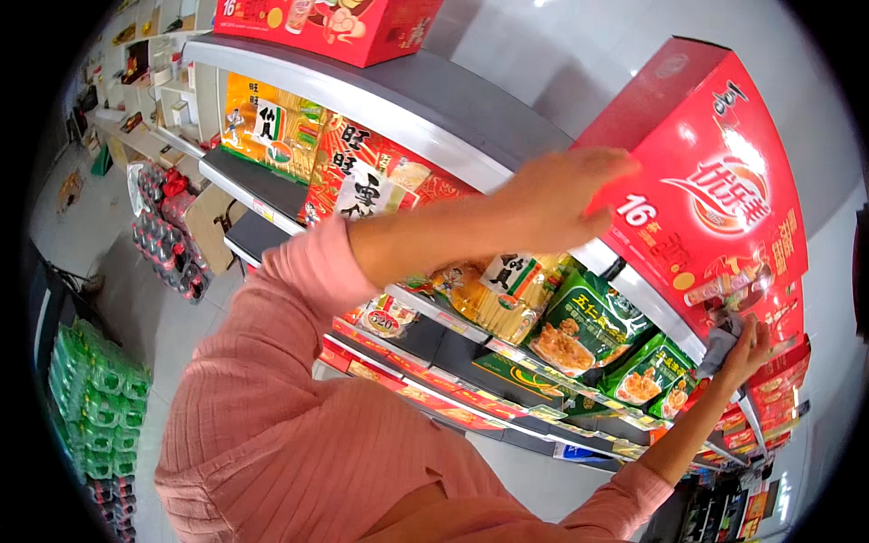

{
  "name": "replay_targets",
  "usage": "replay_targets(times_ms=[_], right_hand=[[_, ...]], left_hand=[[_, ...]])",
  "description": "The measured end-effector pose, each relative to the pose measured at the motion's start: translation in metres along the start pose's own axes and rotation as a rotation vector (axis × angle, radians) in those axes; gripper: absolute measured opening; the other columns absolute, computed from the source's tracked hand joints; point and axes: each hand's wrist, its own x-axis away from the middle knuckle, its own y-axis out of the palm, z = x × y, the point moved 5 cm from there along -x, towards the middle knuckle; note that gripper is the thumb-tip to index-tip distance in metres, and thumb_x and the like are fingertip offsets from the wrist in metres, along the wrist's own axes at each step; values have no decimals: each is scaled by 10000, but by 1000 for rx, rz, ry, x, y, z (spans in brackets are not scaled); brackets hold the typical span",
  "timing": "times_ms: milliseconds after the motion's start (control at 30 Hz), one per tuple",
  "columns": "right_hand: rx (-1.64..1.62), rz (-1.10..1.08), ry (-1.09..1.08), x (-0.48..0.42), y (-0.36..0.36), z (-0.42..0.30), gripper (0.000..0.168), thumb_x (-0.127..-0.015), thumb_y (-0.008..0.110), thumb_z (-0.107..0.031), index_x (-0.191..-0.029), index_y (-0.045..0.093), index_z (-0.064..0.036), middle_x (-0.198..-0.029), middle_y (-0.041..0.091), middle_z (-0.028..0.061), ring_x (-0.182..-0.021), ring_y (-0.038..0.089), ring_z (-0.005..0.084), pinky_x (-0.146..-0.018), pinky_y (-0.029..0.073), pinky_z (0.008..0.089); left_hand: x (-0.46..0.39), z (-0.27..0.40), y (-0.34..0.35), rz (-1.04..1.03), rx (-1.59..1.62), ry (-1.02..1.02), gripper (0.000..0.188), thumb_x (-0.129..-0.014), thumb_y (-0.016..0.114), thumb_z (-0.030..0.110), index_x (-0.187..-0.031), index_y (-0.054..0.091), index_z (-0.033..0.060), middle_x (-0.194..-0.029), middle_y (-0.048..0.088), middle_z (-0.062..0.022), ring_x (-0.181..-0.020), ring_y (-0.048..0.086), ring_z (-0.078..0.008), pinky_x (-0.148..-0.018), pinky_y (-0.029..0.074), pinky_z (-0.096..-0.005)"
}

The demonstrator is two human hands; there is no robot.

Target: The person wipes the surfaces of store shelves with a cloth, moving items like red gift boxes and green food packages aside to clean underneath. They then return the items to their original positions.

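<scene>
A large red printed drink carton (719, 183) stands on the grey top shelf (475, 108). My left hand (577, 193), blurred, reaches to the carton's near left edge with thumb and fingers apart. Whether it presses on the carton is not plain. In my right hand (743, 349) is a bunched grey cloth (719, 343), held against the lower right part of the carton's front. Both arms wear pink sleeves, and the left forearm hides part of the shelf below.
Another red carton (326, 27) sits farther left on the top shelf. Lower shelves hold rice-cracker bags (271, 125) and green snack bags (587, 326). Packs of dark bottles (166, 251) and stacked green bottle packs (102, 400) stand on the floor at left.
</scene>
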Motion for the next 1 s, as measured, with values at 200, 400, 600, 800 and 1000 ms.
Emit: replay_targets(times_ms=[200,400,600,800,1000], right_hand=[[-543,-215,23,101,92,-174,170,-879,600,-153,-1018,561,-65,-996,599,79,-898,573,153,-803,478,296],[-539,-806,-326,173,149,-292,394,-925,461,-337,-1095,599,-9,-1176,559,148,-1112,508,268,-977,343,373],[-290,-426,-384,124,147,-223,302,-948,446,-203,-1000,631,31,-946,651,117,-894,604,196,-814,446,294],[-88,-265,-890,139,179,-202,105,-791,552,-72,-849,638,-54,-805,598,83,-769,562,258,-748,426,369],[-141,-156,-948,143,188,-187,111,-773,569,-89,-842,646,-47,-820,594,74,-789,551,264,-756,427,383]], left_hand=[[68,41,4,78,740,80,607,-849,616,202,-1354,320,43,-1287,454,-115,-1221,420,-243,-1009,333,-376],[87,-20,-47,284,1063,-575,484,-855,639,209,-1257,447,20,-1073,570,-39,-978,541,-120,-845,458,-299],[37,-68,-204,660,26,-278,274,-886,549,210,-1057,621,9,-996,633,-44,-896,584,-143,-809,448,-279],[10,-113,-138,-493,-598,-367,325,-829,529,192,-1106,575,29,-985,618,-189,-916,596,-303,-819,458,-367],[-10,-60,-39,-810,-237,-342,379,-842,509,287,-1107,560,21,-997,616,-178,-910,570,-334,-794,442,-358]])
